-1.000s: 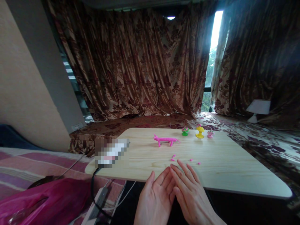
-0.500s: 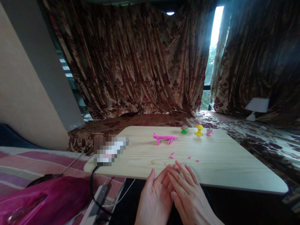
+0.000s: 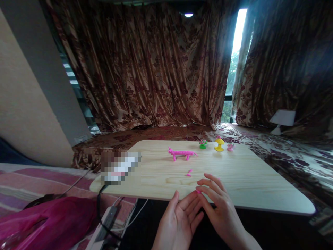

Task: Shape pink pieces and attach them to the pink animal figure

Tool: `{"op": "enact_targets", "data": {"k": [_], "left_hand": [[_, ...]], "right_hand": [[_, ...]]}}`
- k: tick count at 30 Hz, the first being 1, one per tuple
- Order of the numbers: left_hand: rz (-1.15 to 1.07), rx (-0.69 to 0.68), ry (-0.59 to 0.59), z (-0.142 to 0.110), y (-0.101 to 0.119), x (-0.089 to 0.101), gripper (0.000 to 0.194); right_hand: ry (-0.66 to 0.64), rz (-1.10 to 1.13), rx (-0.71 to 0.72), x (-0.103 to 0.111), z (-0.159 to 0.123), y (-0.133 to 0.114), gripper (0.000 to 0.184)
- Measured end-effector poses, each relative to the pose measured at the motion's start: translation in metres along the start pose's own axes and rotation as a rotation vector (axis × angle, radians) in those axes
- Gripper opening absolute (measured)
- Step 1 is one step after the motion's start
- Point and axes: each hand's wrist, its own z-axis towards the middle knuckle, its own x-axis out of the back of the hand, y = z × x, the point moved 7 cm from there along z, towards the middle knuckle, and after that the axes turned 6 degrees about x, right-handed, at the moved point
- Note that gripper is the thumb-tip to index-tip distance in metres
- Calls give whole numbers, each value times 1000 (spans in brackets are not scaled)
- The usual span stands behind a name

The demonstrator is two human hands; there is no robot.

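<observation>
My left hand (image 3: 179,220) lies palm up at the table's near edge, fingers stretched out and open. A small pink clay piece (image 3: 198,191) shows at its fingertips, pinched by the fingers of my right hand (image 3: 218,203). Beyond the hands, a few thin pink clay bits (image 3: 189,173) lie on the wood, and another pink speck (image 3: 219,178) is partly hidden behind my right hand. Farther back stands a long pink clay animal (image 3: 182,152) with legs, ears and a thin tail.
Along the far edge of the wooden table (image 3: 156,173) stand a green clay mushroom (image 3: 203,144), a yellow one (image 3: 219,145) and a pink one (image 3: 230,147). A blurred-out object (image 3: 121,168) with a black cable lies left. A power strip (image 3: 104,225) sits below.
My hands were pressed together, right over left. Now the right hand has lifted off and moved right, baring the left palm and a pink piece at the fingertips.
</observation>
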Motion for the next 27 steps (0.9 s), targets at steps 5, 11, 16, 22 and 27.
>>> {"op": "enact_targets", "data": {"k": [5,11,16,22,27], "left_hand": [[90,-135,116,-4,17,12,45],[97,-168,210,-6,25,16,35],[128,-217,238,-8,30,18,31],[146,-228,247,-9,31,17,30],[145,-220,253,-9,29,17,28]], "right_hand": [[-101,-129,-44,2,-11,39,17],[-160,-177,-57,-4,-11,50,14],[-235,-200,-34,-7,-6,40,17],[-292,-232,-14,-1,-28,33,50],[-307,-298,-11,-4,-34,34,63]]}}
